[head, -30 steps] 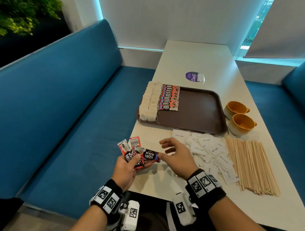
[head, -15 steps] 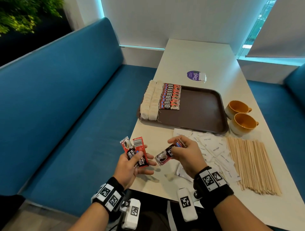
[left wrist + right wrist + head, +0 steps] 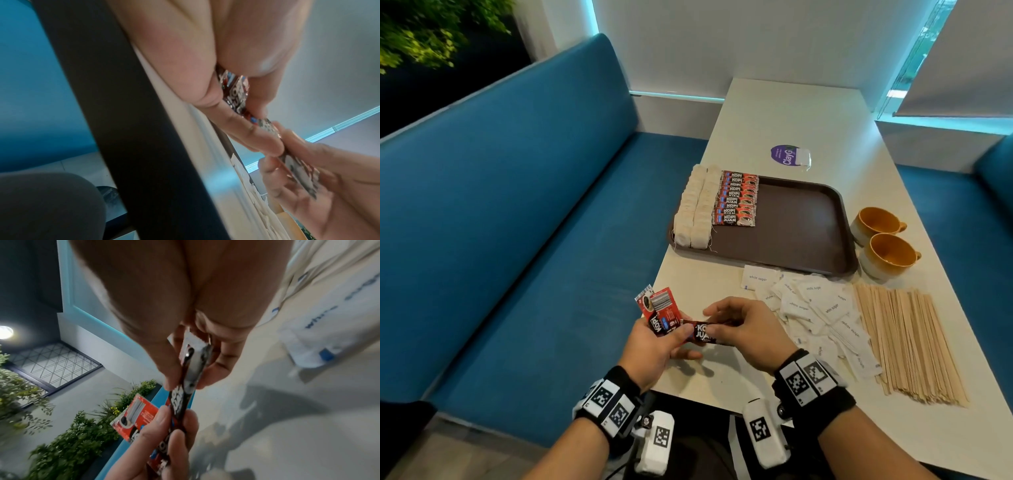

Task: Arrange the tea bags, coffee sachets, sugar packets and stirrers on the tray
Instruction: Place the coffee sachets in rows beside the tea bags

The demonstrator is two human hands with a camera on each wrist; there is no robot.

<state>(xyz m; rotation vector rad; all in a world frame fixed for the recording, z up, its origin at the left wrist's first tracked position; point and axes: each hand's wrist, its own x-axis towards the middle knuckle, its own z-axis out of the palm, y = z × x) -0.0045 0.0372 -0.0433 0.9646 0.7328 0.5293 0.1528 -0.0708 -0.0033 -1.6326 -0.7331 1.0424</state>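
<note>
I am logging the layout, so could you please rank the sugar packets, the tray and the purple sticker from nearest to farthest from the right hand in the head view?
From the right hand:
1. Sugar packets, just right of it on the table.
2. Tray, beyond the packets.
3. Purple sticker, past the tray's far edge.

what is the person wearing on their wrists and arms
Both forearms are bare, with no sleeves. The left hand and right hand each carry a black wrist strap bearing square black-and-white coded tags, with a white block, also tagged, mounted under each wrist.
</note>
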